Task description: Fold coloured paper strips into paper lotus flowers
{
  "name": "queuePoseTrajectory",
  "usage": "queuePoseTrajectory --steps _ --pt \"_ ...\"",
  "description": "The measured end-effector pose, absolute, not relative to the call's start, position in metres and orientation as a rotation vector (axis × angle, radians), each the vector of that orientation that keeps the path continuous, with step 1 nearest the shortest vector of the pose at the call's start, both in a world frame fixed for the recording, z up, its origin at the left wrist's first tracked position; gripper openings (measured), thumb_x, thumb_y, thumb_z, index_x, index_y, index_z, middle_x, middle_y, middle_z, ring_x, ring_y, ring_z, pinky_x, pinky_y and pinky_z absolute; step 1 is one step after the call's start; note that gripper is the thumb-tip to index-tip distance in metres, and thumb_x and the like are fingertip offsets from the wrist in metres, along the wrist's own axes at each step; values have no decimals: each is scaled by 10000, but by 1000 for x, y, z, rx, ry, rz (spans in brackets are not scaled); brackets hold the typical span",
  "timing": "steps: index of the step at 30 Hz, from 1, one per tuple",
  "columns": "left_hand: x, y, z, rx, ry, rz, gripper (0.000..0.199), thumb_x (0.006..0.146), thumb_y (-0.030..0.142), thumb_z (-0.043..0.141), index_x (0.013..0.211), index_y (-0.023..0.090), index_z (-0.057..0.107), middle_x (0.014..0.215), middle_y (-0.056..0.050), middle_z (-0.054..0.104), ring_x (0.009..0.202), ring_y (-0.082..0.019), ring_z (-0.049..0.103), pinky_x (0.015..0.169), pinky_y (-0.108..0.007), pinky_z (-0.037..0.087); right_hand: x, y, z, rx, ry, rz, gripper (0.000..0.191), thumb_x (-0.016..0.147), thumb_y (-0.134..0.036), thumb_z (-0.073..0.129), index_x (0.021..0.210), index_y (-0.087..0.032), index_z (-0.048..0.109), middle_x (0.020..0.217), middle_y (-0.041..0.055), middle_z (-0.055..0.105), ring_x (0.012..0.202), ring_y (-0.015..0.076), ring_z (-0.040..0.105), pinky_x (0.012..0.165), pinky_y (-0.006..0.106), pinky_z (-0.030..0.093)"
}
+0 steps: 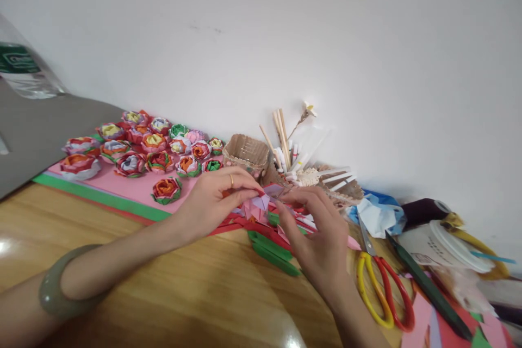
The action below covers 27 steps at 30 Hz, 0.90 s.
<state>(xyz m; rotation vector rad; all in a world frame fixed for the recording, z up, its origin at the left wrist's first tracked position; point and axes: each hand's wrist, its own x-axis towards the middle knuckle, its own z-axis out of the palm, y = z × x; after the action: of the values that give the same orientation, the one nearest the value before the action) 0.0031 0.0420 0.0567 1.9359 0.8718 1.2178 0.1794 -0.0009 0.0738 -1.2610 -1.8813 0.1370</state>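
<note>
My left hand (216,201), with a ring on one finger, pinches a small pink-and-purple folded paper piece (256,207) between thumb and fingers. On its other side, my right hand (322,239) has thumb and index tips close together at the paper's purple edge; their exact contact is blurred. Below and behind the hands lies a pile of red folded paper strips (234,224). A green folded paper strip (273,253) rests on the wooden table (196,288) under them. To the left, several multicoloured paper flowers (154,142) sit on stacked coloured sheets (138,190).
Behind the hands stand a woven basket (247,151) and wooden sticks (281,138). Scissors (385,288), a dark green pen-like tool (428,285), a white lidded tub (444,247) and paper scraps (418,321) lie at right. A plastic bottle (24,68) is far left.
</note>
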Motion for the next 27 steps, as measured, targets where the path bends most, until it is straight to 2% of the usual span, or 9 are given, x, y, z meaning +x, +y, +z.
queuePoseTrajectory --steps 4,7,10,15,27 --pt "4 41 52 2289 794 1508 141 802 103 568 858 169 679 810 -43 668 782 -137 601 712 -262 483 174 -4 76 -1391 -1718 915 247 845 -324 496 666 -169 565 590 -17 522 532 99 449 481 209 349" --pt "5 38 48 2390 781 1550 145 809 77 554 887 154 649 829 -52 659 814 -139 596 741 -273 486 170 -4 76 -1329 -1554 1159 259 805 -357 542 634 -162 541 552 -41 460 489 74 375 450 195 297" --pt "6 36 47 2325 851 1518 131 835 81 511 863 150 619 843 -54 641 822 -134 599 727 -260 490 168 -3 75 -1341 -1477 1224 268 767 -373 581 613 -158 539 531 -48 438 471 67 345 435 194 272" --pt "8 34 51 2112 930 1462 113 834 111 509 786 154 602 759 -23 614 717 -118 575 631 -225 462 167 -2 74 -1405 -1481 1176 255 745 -360 586 599 -155 544 520 -45 438 474 71 351 427 196 264" --pt "10 32 54 1766 1027 1343 125 837 195 483 732 166 543 716 -3 545 672 -127 507 627 -243 412 163 -2 67 -1415 -1531 1083 225 741 -314 546 579 -163 507 503 -46 417 458 70 328 421 197 251"
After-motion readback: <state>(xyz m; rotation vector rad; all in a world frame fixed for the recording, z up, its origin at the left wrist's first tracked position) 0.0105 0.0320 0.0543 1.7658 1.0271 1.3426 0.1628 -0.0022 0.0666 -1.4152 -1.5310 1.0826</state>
